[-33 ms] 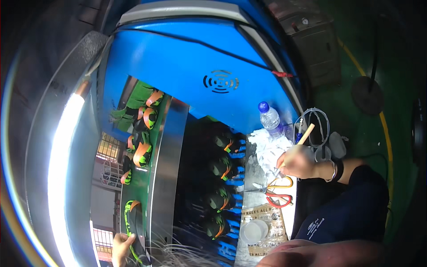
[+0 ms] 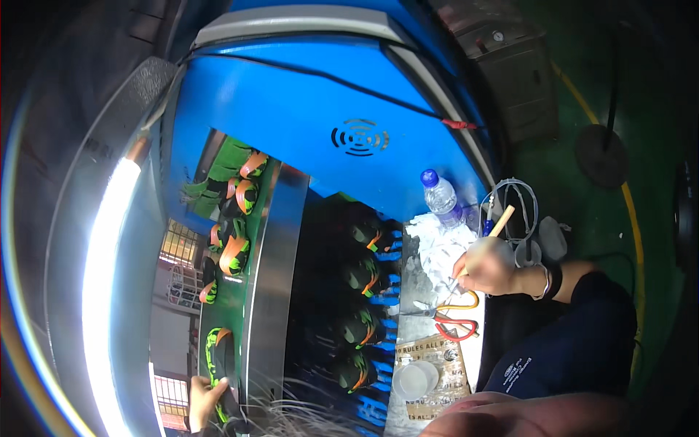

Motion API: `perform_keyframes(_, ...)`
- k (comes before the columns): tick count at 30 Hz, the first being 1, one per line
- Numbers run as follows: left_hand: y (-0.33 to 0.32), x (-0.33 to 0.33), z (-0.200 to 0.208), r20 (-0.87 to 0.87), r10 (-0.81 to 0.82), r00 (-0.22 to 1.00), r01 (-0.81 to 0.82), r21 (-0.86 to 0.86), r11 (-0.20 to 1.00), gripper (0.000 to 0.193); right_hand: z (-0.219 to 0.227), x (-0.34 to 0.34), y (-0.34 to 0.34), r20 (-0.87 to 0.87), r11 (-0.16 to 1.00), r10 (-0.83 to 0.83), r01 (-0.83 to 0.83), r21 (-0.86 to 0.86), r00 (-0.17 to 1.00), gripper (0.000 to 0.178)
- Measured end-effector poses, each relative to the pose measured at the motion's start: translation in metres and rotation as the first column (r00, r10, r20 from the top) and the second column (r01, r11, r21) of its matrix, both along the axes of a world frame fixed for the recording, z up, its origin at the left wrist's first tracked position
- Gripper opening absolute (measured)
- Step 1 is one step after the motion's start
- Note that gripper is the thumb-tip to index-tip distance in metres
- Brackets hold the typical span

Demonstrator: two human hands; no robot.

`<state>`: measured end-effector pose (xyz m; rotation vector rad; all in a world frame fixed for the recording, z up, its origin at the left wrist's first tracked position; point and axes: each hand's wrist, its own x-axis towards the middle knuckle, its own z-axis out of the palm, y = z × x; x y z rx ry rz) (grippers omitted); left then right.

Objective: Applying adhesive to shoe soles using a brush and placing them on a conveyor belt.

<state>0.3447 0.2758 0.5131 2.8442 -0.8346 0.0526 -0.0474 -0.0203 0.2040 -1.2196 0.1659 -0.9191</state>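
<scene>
At the lower left, my left hand (image 2: 206, 400) grips the edge of a black shoe (image 2: 227, 355) with green and orange markings. The shoe stands over the green belt, and its lower end is cut off by the frame. On the right side my right hand (image 2: 488, 266), partly blurred, is closed around a slim stick-like tool (image 2: 503, 220) with a pale wooden handle. The tool's thin tip points down toward the worktop. Just below that hand lie scissors (image 2: 457, 335) with orange and red handles. White crumpled tissue (image 2: 440, 246) sits beside the hand.
More shoes (image 2: 234, 255) stand along the green belt (image 2: 231, 291). Several others hang in a dark rack (image 2: 360, 324) with blue holders. A blue-capped bottle (image 2: 442, 200), clear round containers (image 2: 415, 380) and printed brown tape (image 2: 437, 349) are on the worktop. A bright tube lamp (image 2: 102, 255) spans the left.
My left hand has shifted slightly up and right along the shoe, its thumb further over the edge. My right hand stays in nearly the same place with the tool.
</scene>
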Motion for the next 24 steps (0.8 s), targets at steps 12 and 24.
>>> perform_keyframes(12, 0.006, -0.105, 0.001, -0.2, -0.355, 0.913, 0.1, -0.734, 0.671, 0.066, -0.004, -0.003, 0.006, -0.027, 0.956, 0.292, -0.29, 0.049, 0.956, 0.013)
perform_keyframes(24, 0.079, -0.264, -0.263, -0.505, -0.803, 0.316, -0.745, -0.656, 0.119, 0.054, 0.003, 0.072, 0.063, -0.186, 0.805, 0.589, -0.591, 0.052, 0.786, 0.011)
